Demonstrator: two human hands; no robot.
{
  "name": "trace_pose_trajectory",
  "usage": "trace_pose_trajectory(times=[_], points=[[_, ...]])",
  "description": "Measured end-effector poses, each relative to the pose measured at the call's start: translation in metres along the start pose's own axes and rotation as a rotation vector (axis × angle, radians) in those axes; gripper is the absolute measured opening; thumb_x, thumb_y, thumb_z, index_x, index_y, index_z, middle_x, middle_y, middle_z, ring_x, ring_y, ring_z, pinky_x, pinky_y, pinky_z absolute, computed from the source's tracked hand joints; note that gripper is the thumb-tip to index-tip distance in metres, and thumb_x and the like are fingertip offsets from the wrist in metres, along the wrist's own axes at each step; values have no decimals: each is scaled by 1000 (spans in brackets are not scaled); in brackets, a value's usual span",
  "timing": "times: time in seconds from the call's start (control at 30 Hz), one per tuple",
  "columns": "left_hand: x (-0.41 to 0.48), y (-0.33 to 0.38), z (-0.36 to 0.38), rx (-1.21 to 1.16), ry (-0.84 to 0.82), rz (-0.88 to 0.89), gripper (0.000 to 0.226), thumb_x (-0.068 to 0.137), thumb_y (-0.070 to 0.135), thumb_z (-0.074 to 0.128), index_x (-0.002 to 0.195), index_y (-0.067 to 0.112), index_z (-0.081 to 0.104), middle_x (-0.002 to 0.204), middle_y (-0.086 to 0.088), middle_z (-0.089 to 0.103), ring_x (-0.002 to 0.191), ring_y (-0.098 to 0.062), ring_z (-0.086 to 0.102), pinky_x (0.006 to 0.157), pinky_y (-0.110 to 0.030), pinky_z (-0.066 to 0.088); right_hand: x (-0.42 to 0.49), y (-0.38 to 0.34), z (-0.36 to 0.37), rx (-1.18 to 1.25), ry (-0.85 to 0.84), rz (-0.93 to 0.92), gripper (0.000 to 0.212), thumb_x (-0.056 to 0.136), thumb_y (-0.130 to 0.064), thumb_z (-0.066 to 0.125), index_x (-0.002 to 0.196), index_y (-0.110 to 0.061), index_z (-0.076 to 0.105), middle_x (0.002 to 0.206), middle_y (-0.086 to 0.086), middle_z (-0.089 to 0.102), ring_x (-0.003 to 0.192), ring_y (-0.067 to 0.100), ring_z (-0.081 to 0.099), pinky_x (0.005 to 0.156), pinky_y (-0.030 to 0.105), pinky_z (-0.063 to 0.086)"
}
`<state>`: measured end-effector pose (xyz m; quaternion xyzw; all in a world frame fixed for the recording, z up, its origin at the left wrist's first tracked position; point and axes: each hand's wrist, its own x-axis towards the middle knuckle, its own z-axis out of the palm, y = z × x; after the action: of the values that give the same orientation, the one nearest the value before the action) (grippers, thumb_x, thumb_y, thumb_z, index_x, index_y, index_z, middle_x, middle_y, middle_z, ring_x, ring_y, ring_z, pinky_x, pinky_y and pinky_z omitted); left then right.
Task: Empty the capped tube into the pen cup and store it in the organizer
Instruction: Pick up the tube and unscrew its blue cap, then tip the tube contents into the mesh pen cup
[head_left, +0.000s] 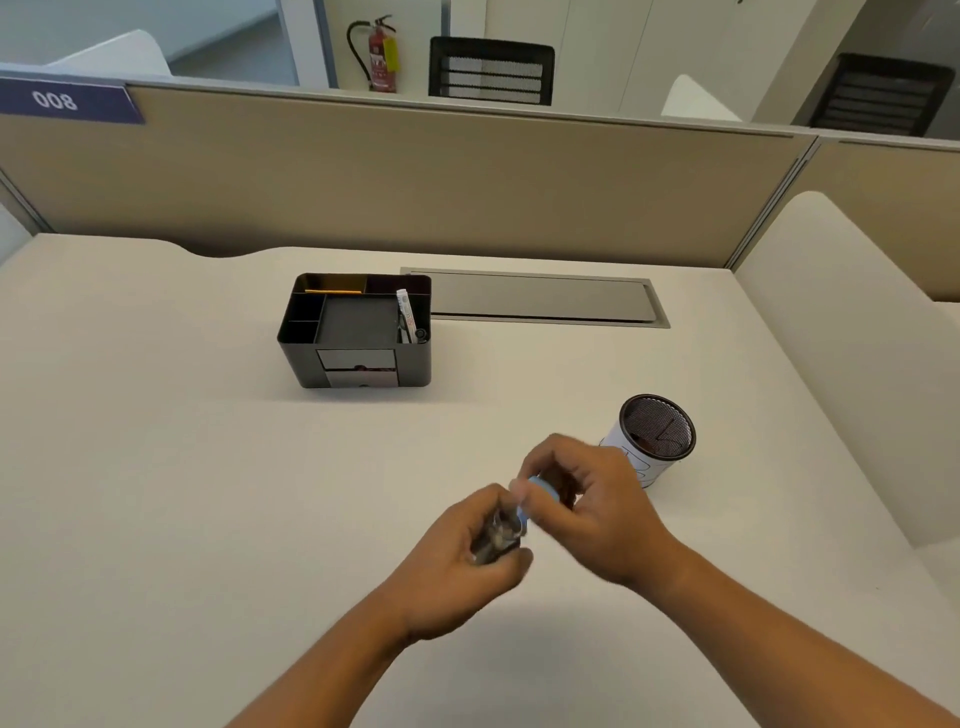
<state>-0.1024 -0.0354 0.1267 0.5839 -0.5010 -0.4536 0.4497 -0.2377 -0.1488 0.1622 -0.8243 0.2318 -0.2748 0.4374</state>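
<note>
My left hand (467, 561) grips a clear tube (496, 538) with dark contents, held above the desk near the front centre. My right hand (582, 499) pinches the tube's light blue cap (540, 496) at the tube's upper end; whether the cap is on or just off is blurred. The mesh pen cup (657, 434), black inside with a white outer wrap, stands just right of my right hand. The black desk organizer (358, 332) sits further back to the left, with several compartments, two small drawers and a few items in its right slot.
A grey cable-tray lid (540, 299) is set into the desk behind the organizer. A beige partition (415, 176) runs along the desk's far edge. A white panel (841, 338) borders the right side.
</note>
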Motion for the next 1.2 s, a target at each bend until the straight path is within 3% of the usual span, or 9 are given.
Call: trace_pose_trajectory(times=[0.17, 0.23, 0.3, 0.43, 0.67, 0.77, 0.87, 1.0, 1.2], points=[[6, -8, -10, -33, 64, -85, 15, 86, 23, 48, 100, 27, 51, 90, -2, 59, 78, -17, 50, 76, -35, 46, -16, 54, 7, 183, 227, 303, 21, 85, -38, 67, 70, -23, 62, 61, 14, 67, 44, 14, 47, 43, 24, 44], [11, -13, -11, 50, 109, -88, 13, 92, 30, 53, 105, 33, 54, 99, 6, 63, 85, -12, 55, 79, -26, 48, -31, 83, 12, 172, 231, 408, 27, 92, -27, 68, 68, -18, 61, 57, 21, 63, 41, 15, 47, 42, 23, 43], [17, -20, -10, 116, 177, -68, 19, 94, 26, 59, 110, 36, 57, 105, 14, 62, 89, -2, 56, 78, -13, 46, -47, 107, 15, 139, 196, 492, 31, 94, -23, 66, 64, -18, 60, 45, 9, 59, 36, 13, 47, 42, 22, 41], [32, -28, -8, 137, 286, -96, 30, 90, 19, 68, 115, 33, 61, 109, 11, 65, 90, 1, 59, 76, -7, 46, -64, 131, 16, 143, 143, 599, 32, 95, -27, 65, 63, -22, 62, 39, 0, 55, 35, 15, 48, 37, 20, 40], [75, -23, 7, 235, 270, -71, 26, 84, 21, 75, 99, 36, 59, 97, 22, 65, 88, 12, 59, 70, -4, 47, -62, 140, 17, 121, 108, 590, 29, 91, -33, 68, 67, -17, 61, 44, 6, 60, 36, 12, 53, 40, 18, 44], [102, -10, 16, 269, 238, -9, 26, 84, 25, 75, 102, 36, 60, 96, 24, 63, 92, 12, 57, 70, -2, 46, -63, 145, 16, 114, 78, 567, 27, 89, -35, 70, 72, -15, 64, 48, 8, 63, 38, 8, 55, 44, 20, 48], [133, 2, 27, 360, 189, 74, 28, 84, 26, 74, 108, 31, 62, 97, 19, 62, 90, 7, 58, 71, -3, 46, -63, 148, 16, 115, 57, 564, 28, 86, -39, 71, 71, -16, 65, 48, -4, 62, 41, 6, 56, 48, 23, 49], [167, 17, 42, 498, 111, 151, 27, 84, 24, 74, 110, 24, 66, 98, 9, 62, 83, -3, 56, 71, -10, 40, -64, 149, 16, 122, 71, 558, 33, 83, -46, 70, 73, -15, 65, 61, 13, 67, 44, 10, 56, 49, 27, 49], [193, 29, 57, 638, -17, 153, 26, 79, 17, 75, 105, 23, 72, 100, 0, 59, 88, -16, 56, 71, -24, 41, -66, 147, 14, 115, 73, 527, 32, 82, -45, 69, 71, -15, 64, 68, 12, 74, 48, 13, 54, 51, 35, 50]])
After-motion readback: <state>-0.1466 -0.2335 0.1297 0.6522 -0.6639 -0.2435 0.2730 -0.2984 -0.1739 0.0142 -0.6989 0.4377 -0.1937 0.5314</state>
